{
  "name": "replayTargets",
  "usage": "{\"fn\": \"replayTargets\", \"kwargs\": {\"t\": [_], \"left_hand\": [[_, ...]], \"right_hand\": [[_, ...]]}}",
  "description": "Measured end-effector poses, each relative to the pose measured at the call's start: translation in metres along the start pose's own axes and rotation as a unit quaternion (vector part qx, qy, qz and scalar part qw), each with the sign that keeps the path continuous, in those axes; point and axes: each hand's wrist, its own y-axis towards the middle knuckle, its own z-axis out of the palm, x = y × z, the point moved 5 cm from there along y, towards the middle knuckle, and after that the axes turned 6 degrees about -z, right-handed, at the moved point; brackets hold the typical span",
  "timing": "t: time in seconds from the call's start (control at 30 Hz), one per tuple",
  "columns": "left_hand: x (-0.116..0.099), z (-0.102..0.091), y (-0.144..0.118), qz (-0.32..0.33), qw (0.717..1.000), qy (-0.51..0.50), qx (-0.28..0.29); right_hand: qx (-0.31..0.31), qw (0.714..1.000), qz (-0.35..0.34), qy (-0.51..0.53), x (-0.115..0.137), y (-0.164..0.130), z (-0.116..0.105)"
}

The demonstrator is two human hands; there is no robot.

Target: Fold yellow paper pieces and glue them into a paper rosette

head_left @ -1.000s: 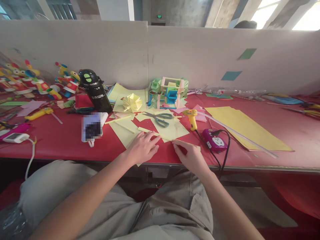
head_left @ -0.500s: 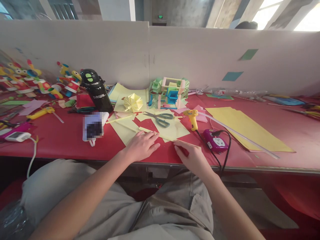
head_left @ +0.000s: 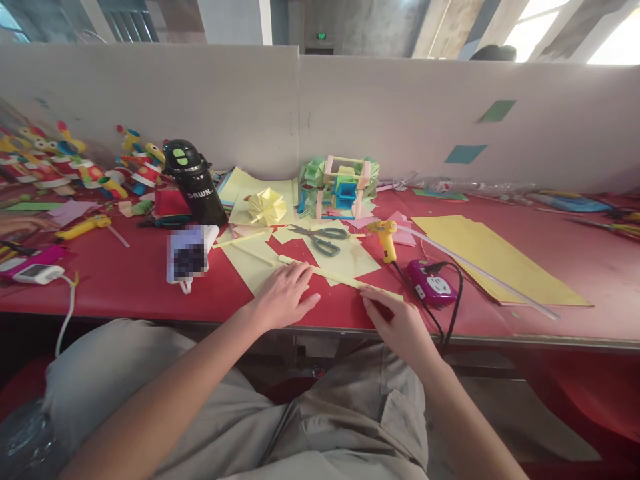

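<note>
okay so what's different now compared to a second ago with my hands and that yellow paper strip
The right hand slid a little to the right along the yellow paper strip, fingertips still pressing its near end. The left hand stayed flat on the strip's other part. At the far left another person's hand has come into view. Scissors and glue gun have not moved.

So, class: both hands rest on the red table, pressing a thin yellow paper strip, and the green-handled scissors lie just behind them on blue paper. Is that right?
Not quite. The head view shows the scissors lying on yellow paper, not blue. The left hand and right hand do press the paper strip on the red table.
</note>
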Motion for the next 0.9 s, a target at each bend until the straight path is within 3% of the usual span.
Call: {"fn": "replayTargets", "kwargs": {"t": [0.9], "left_hand": [[0.0083,-0.0051,0.0018,-0.018,1.000,-0.019,-0.008]], "right_hand": [[0.001,1.000,-0.001,0.004,-0.0026,-0.0010,0.0000]]}}
